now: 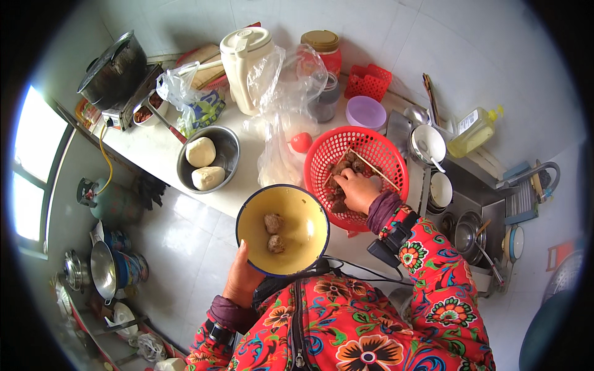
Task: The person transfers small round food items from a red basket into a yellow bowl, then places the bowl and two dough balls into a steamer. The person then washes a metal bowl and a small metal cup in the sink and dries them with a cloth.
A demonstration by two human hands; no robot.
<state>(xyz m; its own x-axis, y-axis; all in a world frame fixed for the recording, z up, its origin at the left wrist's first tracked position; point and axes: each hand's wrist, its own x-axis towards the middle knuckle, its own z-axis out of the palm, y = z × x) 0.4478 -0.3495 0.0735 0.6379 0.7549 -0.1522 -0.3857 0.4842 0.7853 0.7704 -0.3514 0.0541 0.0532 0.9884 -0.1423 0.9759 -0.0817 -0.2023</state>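
My left hand [244,276] holds a yellow enamel bowl [297,250] with a dark blue rim, thumb over its edge. Two brown balls, perhaps meatballs [274,223], lie in the bowl. My right hand [358,189] reaches into a red plastic colander [320,141], its fingertips on brown balls [340,205] there; whether it grips one is hidden. A pair of light chopsticks [376,169] lies spread in the colander. To the left, a steel bowl [233,153] holds two pieces of pale dough [201,152].
Behind the bowls stand a cream jug [241,69], plastic bags [278,157], a jar [325,99] and a purple bowl [366,112]. Stacked bowls [440,190] and a sink [493,211] are at right. A dark pot [113,69] sits on a stove at left, a gas cylinder [118,204] below.
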